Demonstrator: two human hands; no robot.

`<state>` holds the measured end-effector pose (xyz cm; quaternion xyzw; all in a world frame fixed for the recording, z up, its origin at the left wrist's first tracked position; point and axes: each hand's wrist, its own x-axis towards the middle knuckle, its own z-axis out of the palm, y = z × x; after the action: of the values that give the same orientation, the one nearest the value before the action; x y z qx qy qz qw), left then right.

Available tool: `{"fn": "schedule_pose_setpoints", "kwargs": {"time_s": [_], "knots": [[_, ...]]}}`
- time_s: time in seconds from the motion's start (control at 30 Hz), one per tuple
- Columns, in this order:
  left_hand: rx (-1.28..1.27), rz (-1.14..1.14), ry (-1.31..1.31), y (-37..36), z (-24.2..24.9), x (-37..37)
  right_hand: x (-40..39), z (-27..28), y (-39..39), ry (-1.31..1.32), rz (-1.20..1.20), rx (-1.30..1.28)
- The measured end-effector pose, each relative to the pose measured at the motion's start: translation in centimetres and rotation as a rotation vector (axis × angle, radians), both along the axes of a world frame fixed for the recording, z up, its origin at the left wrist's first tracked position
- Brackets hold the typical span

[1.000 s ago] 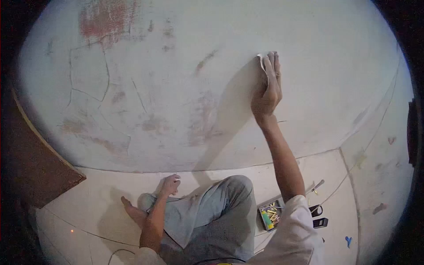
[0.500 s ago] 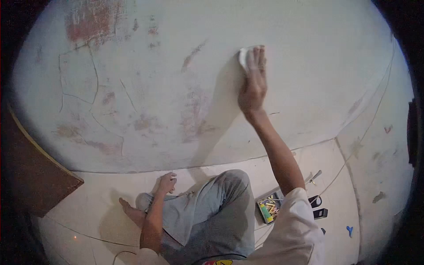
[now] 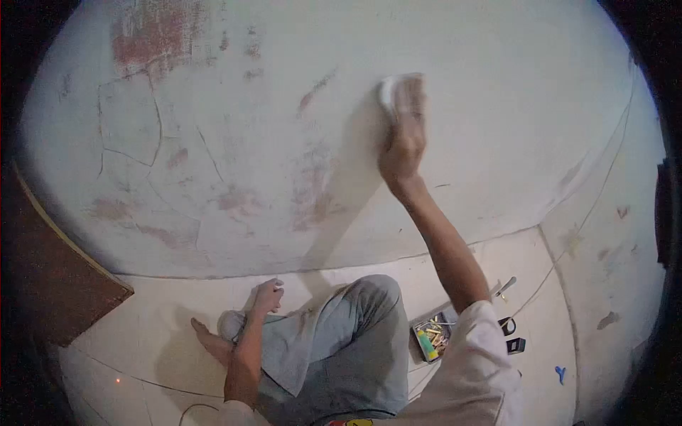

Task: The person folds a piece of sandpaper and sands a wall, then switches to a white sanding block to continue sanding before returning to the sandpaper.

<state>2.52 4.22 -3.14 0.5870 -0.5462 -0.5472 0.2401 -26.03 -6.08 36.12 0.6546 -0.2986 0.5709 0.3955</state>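
Note:
My right hand (image 3: pixel 403 142) is pressed palm-first to the wall (image 3: pixel 490 128), its fingers smeared by motion. Under the fingers is a thin white pad (image 3: pixel 387 94), of which only the left edge shows; whether it is cloth or sandpaper I cannot tell. Below and left, my left hand (image 3: pixel 268 295) rests by my bent knee, near the wall's foot. Its fingers are loosely curled and apart, with nothing in them. Reddish worn patches (image 3: pixel 153 42) and fine cracks mark the wall's left part.
A small tray (image 3: pixel 431 341) of mixed small items lies on the tiled floor beside my right leg. Close by are a black box (image 3: pixel 516 346), a metal tool (image 3: pixel 506 287) and a blue piece (image 3: pixel 560 375). A brown board (image 3: pixel 64 284) juts in at left. A cable crosses the floor.
My right hand has shifted slightly left on the wall with the white pad, and it is more blurred. The left hand rests in the same place.

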Motion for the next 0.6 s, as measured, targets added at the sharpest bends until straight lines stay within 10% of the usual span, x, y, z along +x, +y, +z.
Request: {"fn": "schedule_pose_setpoints", "kwargs": {"time_s": [0.1,0.23,0.37,0.6], "knots": [[0.014,-0.031,-0.080,-0.1,1.5,0.0,-1.1,-0.8,1.6,0.534,-0.024,0.203],[0.003,-0.018,-0.044,-0.4,-0.1,0.1,0.4,-0.3,0.6,0.035,-0.126,0.021],[-0.020,-0.034,-0.088,-0.5,0.3,0.3,-1.1,-1.4,1.2,0.456,-0.152,0.269],[0.016,-0.026,-0.097,-0.6,-0.1,0.5,-1.0,-0.9,1.5,0.300,-0.106,0.111]]}}
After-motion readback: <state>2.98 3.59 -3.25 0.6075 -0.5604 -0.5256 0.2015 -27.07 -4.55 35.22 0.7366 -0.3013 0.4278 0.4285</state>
